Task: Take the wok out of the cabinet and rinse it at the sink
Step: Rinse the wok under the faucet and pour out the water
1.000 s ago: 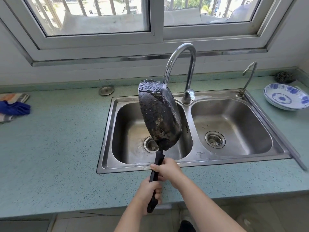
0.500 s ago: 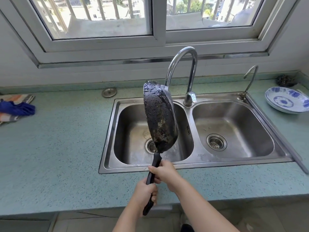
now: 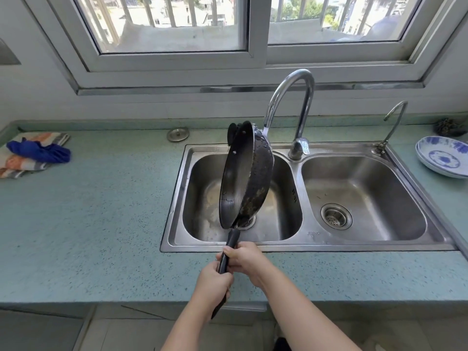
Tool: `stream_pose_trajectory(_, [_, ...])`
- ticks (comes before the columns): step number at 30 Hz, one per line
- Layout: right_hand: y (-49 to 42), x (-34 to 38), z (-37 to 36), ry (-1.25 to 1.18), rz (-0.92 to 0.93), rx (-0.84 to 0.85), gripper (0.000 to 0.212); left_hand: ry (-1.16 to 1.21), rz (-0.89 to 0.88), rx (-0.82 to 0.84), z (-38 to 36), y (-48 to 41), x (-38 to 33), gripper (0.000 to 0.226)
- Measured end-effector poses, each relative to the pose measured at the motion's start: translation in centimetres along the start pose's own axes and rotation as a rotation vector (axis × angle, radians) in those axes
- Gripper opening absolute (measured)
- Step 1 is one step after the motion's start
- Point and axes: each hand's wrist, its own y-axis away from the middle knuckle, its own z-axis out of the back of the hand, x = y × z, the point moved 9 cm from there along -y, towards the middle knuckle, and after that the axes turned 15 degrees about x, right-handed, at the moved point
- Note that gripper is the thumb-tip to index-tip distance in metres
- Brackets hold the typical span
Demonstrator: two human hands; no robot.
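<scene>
Wok [image 3: 247, 173] stands on edge above the left basin [image 3: 278, 198] of the sink, its crusted, wet underside turned right and its smooth inside turned left, its long black handle [image 3: 231, 245] running down toward me. My left hand [image 3: 212, 287] is wrapped tight round the low end of that handle and my right hand [image 3: 244, 259] is clenched round it just above, so most of the handle is covered; only a dark tip shows under my left palm. My forearms run off the bottom edge. The pan hides most of the left drain and the mouth of the tall faucet [image 3: 291, 107] behind it; a small black helper handle shows at the top rim. The speckled green countertop [image 3: 101, 224] lies bare on my left out to a blue cloth [image 3: 38, 153] lying on a striped towel by the wall. The right basin [image 3: 367, 193] is open, its strainer [image 3: 336, 216] plain to see. Stacked blue-and-white plates [image 3: 442, 158] are cut off by the right edge, and a dark scrubber beyond them is hard to make out. Barred windows [image 3: 177, 21] close the far wall.
</scene>
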Motion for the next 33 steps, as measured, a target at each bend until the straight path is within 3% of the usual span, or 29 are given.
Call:
stream_pose_trajectory(6, [0.4,-0.3,0.8,-0.016,0.021,-0.027,0.012,-0.008,-0.032,0.011,-1.0,-0.1,-0.4,0.022])
stream_pose_trajectory(12, [0.6,-1.1,1.9,-0.063,0.036,-0.063,0.030,0.002,-0.057,0.061,-2.2,0.1,-1.2,0.020])
stream_pose_trajectory(20, [1.1,-1.7,2.9,-0.073,0.037,-0.140,0.028,0.033,-0.088,0.082,-3.5,0.5,-1.7,0.021])
stream_pose_trajectory(26, [1.2,-1.8,3.4,-0.040,0.033,-0.148,0.019,0.354,-0.077,0.202,-5.3,1.0,0.2,0.015])
stream_pose_trajectory(33, [1.3,-1.3,3.4,0.171,0.030,-0.148,0.007,0.236,-0.167,0.033,-4.6,1.4,-0.2,0.010])
